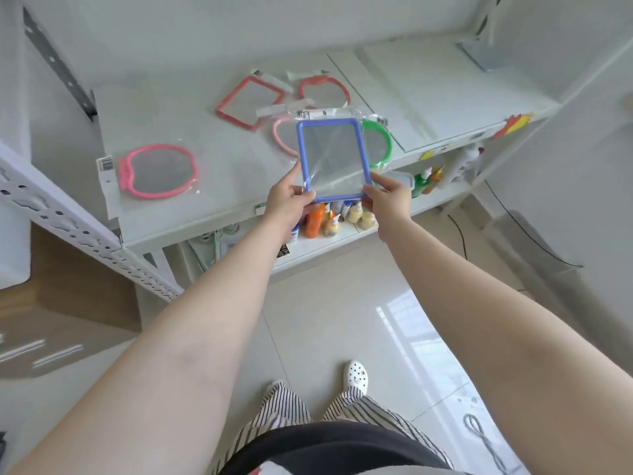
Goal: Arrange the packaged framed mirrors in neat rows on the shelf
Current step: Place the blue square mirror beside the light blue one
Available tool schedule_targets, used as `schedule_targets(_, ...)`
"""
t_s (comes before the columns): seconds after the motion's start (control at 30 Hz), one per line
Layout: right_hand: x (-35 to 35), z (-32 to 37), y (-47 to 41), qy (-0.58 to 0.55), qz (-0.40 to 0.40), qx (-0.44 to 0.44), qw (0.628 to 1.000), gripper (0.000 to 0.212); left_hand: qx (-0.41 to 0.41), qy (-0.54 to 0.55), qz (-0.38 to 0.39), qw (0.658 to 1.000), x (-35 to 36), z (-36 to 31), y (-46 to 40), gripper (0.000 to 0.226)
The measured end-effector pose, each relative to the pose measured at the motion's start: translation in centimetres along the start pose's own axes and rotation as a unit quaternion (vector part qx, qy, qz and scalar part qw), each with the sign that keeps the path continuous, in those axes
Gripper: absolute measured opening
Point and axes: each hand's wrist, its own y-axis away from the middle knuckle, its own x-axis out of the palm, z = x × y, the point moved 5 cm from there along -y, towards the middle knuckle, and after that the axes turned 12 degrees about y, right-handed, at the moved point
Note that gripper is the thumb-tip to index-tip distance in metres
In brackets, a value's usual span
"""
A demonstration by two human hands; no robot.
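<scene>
A blue rectangular framed mirror point(331, 156) in clear packaging is held above the white shelf point(205, 200). My left hand point(289, 200) grips its lower left corner and my right hand point(390, 197) grips its lower right corner. On the shelf lie a bright pink round mirror point(157, 171) at the left, a red rectangular mirror point(250, 101) and a red round mirror point(323, 90) at the back. A pale pink round mirror point(282, 135) and a green round mirror point(378, 142) are partly hidden behind the blue one.
Bottles point(325, 221) in orange and yellow stand on the lower shelf, with more bottles point(428, 180) to the right. A perforated shelf upright point(68, 217) slants at the left. Coloured tags point(512, 125) hang at the shelf's right edge. A black cable point(534, 234) lies on the tiled floor.
</scene>
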Motion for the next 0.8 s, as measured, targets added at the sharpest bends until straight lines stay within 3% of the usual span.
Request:
schedule_targets(0.23, -11.6, -5.3, -1.0, -0.035, -0.053, 0.039, 0.997, 0.037, -0.059, -0.023, 0.072, 0.995, 11.1, 4.8, 1.0, 0.07)
schedule_targets(0.53, -29.3, -11.4, -5.5, -0.015, -0.086, 0.049, 0.995, 0.037, -0.069, -0.032, 0.133, 0.988, 28.5, 12.7, 1.4, 0.069)
schedule_targets(0.8, -38.3, -13.8, -10.8, 0.007, -0.094, 0.049, 0.994, 0.038, -0.072, -0.047, 0.141, 0.986, 38.3, 14.8, 0.2, 0.069)
